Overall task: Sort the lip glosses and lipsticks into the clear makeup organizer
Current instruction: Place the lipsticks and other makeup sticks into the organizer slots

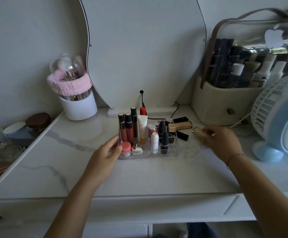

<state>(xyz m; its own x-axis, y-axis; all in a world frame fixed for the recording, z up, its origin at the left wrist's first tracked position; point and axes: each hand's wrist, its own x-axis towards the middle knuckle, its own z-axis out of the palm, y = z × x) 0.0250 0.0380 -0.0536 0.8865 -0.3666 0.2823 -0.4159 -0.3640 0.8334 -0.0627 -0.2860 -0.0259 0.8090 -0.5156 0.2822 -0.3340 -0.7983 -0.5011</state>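
Note:
The clear makeup organizer [139,156] stands mid-table, holding three tall lip glosses [127,129], a white tube [142,128], a white stick [154,143], black lipsticks [163,138] and a pink jar [126,147]. My left hand [108,152] grips the organizer's left end, thumb by the pink jar. My right hand [222,140] lies to the organizer's right, fingers curled round a gold lip gloss tube [198,131] on the table. Another gold gloss [182,125] and black lipsticks [182,135] lie behind the organizer's right end.
A mirror [145,48] leans against the wall behind. A white brush cup with a pink headband [78,107] stands back left. A transparent cosmetics bag [234,100] and a blue fan [280,121] crowd the right side. A cable [142,100] runs behind the organizer.

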